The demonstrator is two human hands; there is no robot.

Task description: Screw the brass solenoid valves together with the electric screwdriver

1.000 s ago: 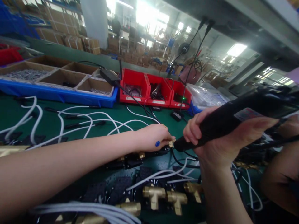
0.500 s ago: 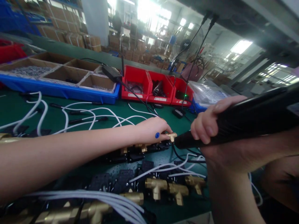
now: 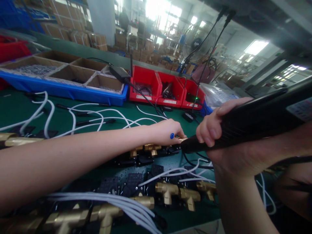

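My left hand (image 3: 168, 131) is closed, its thumb and fingers pinching a small brass fitting (image 3: 182, 140) on a black part, mostly hidden by the fingers. A blue dot marks the back of that hand. My right hand (image 3: 211, 131) wraps around a thick black handheld power tool (image 3: 258, 120), which looks like an electric screwdriver. Its narrow end points left and overlaps the brass fitting; I cannot tell whether they touch. Beside my left hand, more brass tee fittings (image 3: 153, 149) sit on black housings. Nearer to me lie further brass tees (image 3: 167, 191) with white cables (image 3: 117, 201).
A blue tray (image 3: 97, 97) with cardboard compartments holds small metal parts. Red bins (image 3: 169, 102) with loose parts stand beside it, and a clear plastic bag (image 3: 216, 94) lies to their right. Black cords (image 3: 214, 45) hang from above. White cables (image 3: 107, 112) cross the green bench.
The tool's tip has come in over the brass fitting, covering more of it. My left hand keeps its pinch and sits slightly further right. The whole view has shifted a little.
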